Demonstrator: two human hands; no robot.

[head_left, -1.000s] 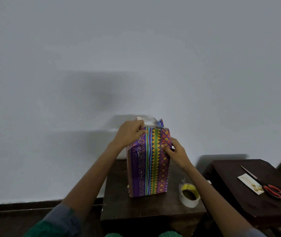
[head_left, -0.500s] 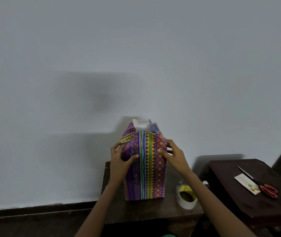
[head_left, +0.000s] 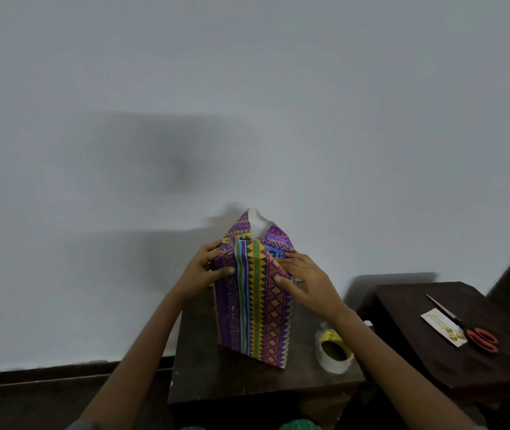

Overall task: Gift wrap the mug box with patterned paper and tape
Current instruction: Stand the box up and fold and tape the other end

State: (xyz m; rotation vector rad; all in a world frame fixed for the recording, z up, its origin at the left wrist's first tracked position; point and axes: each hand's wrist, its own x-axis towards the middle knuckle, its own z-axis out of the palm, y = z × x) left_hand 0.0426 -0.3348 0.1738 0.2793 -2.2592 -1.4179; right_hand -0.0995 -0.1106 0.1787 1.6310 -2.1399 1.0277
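Note:
The mug box [head_left: 255, 308] stands upright on a small dark table [head_left: 216, 377], covered in purple, green and yellow patterned paper. Loose paper flaps stick up at its top, showing their white underside. My left hand [head_left: 204, 270] grips the box's upper left edge with the thumb on the front. On the upper right edge my right hand [head_left: 304, 282] presses the paper, fingers spread. A roll of clear tape [head_left: 334, 352] with a yellow core lies on the table to the right of the box, under my right forearm.
A second dark table [head_left: 433, 361] stands to the right, carrying red-handled scissors [head_left: 472, 330] and a small white card [head_left: 444, 327]. A plain white wall rises close behind both tables. Dark floor and skirting lie at the lower left.
My left hand came down from the box's top to its upper left side. The box has turned slightly and tilted, and the top flaps now stand up more.

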